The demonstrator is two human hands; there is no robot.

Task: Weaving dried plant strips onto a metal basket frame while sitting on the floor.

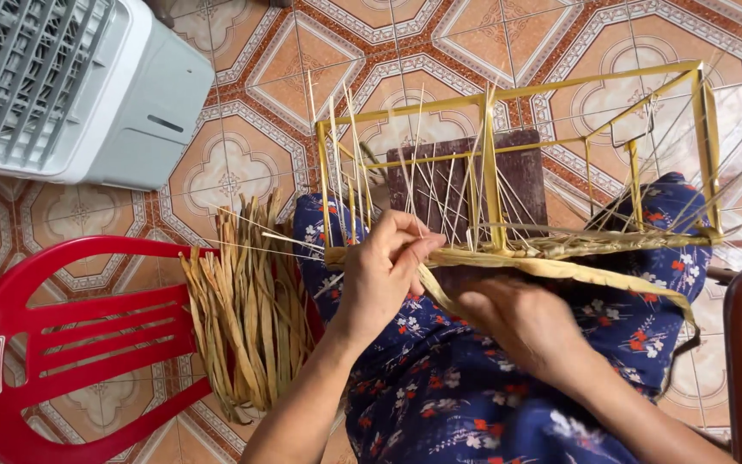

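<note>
Your left hand (384, 266) has its fingertips pinched narrow on the woven rim (508, 255), at the near-left corner of the yellow frame (491, 163) resting across your lap. Your right hand (521, 322) is curled under the rim near its middle, gripping a flat dried strand (560, 271) that trails toward the frame's right end.

Risks, as judged:
- the thin upright stakes (440, 185) lean and cross, so a hard pull could snap or skew them;
- the frame is only balanced on your knees and may tip;
- a slack strand would loosen the weave.

Spare strands (246, 309) lie on the red chair (62, 344).
</note>
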